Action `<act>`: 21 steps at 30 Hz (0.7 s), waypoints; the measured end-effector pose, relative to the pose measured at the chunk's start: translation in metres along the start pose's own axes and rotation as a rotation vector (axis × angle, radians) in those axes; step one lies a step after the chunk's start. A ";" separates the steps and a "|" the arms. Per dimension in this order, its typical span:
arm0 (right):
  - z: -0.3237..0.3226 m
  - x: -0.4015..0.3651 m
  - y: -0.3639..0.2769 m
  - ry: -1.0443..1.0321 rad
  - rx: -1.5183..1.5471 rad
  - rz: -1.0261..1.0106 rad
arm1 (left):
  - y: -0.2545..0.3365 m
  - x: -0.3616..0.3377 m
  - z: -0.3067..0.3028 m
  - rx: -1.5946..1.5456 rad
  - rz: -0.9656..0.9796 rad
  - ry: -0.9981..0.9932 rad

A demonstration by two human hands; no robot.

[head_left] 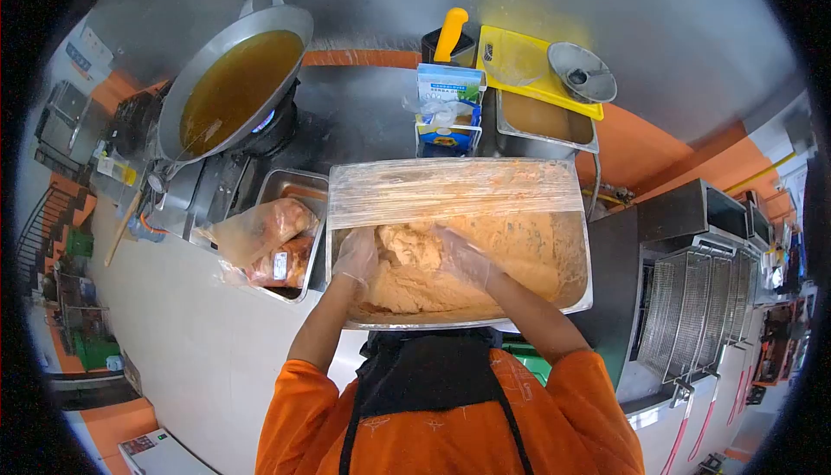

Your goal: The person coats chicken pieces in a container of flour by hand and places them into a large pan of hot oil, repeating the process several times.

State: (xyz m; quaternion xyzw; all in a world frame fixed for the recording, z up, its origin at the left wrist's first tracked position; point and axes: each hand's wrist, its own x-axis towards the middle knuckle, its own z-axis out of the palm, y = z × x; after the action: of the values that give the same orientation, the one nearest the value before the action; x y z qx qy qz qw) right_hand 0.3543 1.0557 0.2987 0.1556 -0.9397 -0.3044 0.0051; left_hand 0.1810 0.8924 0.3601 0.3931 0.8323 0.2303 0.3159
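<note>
Steel tray (587, 297) of orange-tan mix (528, 258), centre of the worktop (355, 120): 12 o'clock half under cling film (450, 189), near half bare.
Your gloved left hand (357, 254) and right hand (463, 254) sit apart, pressed into the mix; whether either grips any cannot be told. The work seems midway. At 9 o'clock a smaller pan (299, 182) holds bagged pieces (260, 232); at 10 o'clock a wok (234, 85) holds brown oil.

On the counter (355, 120) before me sits a tray (459, 317). My left hand (357, 254) and right hand (463, 257) are both in the mix (528, 258) inside it, with film (450, 189) over its far half. Just left, a smaller pan (290, 182) holds bags (260, 232). A wok (234, 85) stands behind that, a carton (448, 111) behind the tray, and wire baskets (692, 310) to the right.
</note>
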 end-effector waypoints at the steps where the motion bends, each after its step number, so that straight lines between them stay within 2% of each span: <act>1: 0.016 0.004 -0.007 0.083 0.278 0.021 | 0.011 -0.003 -0.009 0.447 -0.123 -0.142; 2: 0.026 0.005 -0.015 0.101 0.678 0.036 | -0.071 0.042 0.071 0.269 0.073 0.236; 3: 0.035 0.007 -0.023 0.089 0.999 0.060 | -0.148 0.084 0.147 0.124 0.391 0.668; 4: 0.047 0.014 -0.033 0.096 1.329 0.113 | -0.217 0.122 0.216 0.105 0.642 1.004; 5: 0.064 0.023 -0.047 0.131 1.645 0.191 | -0.168 0.090 0.170 -0.269 0.440 0.633; 6: 0.078 0.029 -0.061 0.181 1.901 0.269 | -0.110 0.052 0.117 -0.813 0.035 0.292; 7: 0.087 0.032 -0.068 0.222 2.042 0.330 | -0.044 0.011 0.058 -1.062 -0.372 0.145; 8: 0.093 0.031 -0.071 0.274 2.183 0.375 | -0.028 0.006 0.040 -1.063 -0.372 0.149; 9: 0.088 0.018 -0.063 0.211 2.228 0.460 | -0.017 0.001 0.027 -1.160 -0.429 0.186; 11: 0.077 -0.013 -0.040 -0.045 2.373 0.675 | -0.020 -0.001 0.023 -1.261 -0.488 0.226; 13: 0.075 -0.026 -0.021 -0.199 2.464 0.869 | -0.044 0.005 0.026 -0.791 -0.474 0.164; 15: 0.090 -0.011 -0.020 -0.116 2.610 0.996 | -0.063 0.025 0.050 -0.297 -0.289 0.114; 17: 0.136 0.015 -0.056 0.196 2.924 1.042 | -0.069 0.045 0.070 -0.174 -0.225 0.076; 19: 0.078 0.043 -0.031 0.065 2.638 1.066 | -0.064 0.049 0.072 -0.324 -0.246 0.093; 21: 0.030 0.044 0.000 -0.112 2.482 1.018 | -0.067 0.042 0.063 -0.501 -0.270 0.130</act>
State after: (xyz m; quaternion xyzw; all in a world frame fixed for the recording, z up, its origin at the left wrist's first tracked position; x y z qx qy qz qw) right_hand 0.3096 1.0598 0.2703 -0.3196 -0.5443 0.7729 -0.0645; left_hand 0.1702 0.8955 0.2596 0.1729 0.8128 0.4091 0.3768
